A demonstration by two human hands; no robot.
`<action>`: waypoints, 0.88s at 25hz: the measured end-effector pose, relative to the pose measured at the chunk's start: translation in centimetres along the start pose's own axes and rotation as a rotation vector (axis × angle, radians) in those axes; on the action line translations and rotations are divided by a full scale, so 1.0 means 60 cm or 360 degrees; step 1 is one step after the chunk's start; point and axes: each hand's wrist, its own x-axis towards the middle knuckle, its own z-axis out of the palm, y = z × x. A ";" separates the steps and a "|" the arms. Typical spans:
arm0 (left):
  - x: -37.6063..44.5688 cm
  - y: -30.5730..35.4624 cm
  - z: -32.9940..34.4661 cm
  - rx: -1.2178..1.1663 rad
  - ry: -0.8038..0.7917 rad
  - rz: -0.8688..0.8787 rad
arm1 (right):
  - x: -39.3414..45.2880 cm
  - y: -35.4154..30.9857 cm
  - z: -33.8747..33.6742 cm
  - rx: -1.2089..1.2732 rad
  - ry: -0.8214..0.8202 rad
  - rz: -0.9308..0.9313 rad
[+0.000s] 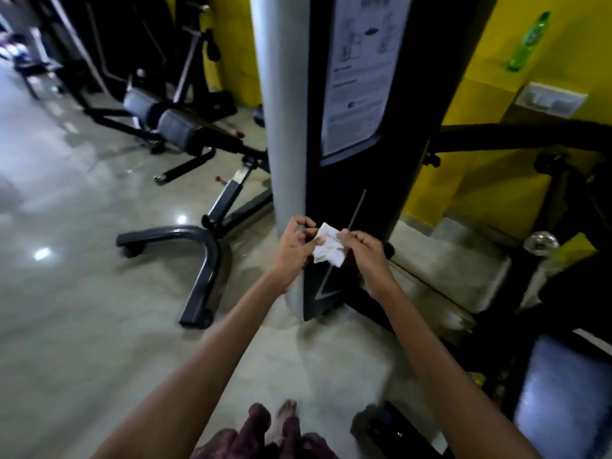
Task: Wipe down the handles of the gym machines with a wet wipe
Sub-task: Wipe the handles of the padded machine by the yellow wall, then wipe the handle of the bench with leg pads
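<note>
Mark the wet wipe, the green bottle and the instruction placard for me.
wet wipe (326, 245), head view, middle of the crumpled white sheet pinched between both hands.
green bottle (526, 44), head view, mid-body, on the yellow ledge.
instruction placard (359, 77), head view, centre of the printed sheet on the black column.

You hold the wet wipe (328, 244) between both hands, out in front of you at about twelve o'clock, in front of the lower part of the machine's tall column. It is white, crumpled and bunched, not spread flat, with a loose corner hanging down at its five o'clock. Your left hand (295, 248) pinches its nine o'clock edge; your right hand (362, 250) pinches its three o'clock edge. Motion blur hides whether it looks damp.
</note>
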 end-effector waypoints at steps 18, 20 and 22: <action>-0.153 0.020 -0.378 0.0129 0.0839 0.0090 | -0.008 0.052 0.435 0.0246 -0.1111 0.0896; -0.119 0.025 -0.436 0.0232 0.0790 0.0083 | 0.019 0.056 0.486 0.0227 -0.1059 0.0924; -0.081 0.031 -0.483 0.0257 0.0724 0.0059 | 0.048 0.054 0.526 0.0187 -0.0987 0.0929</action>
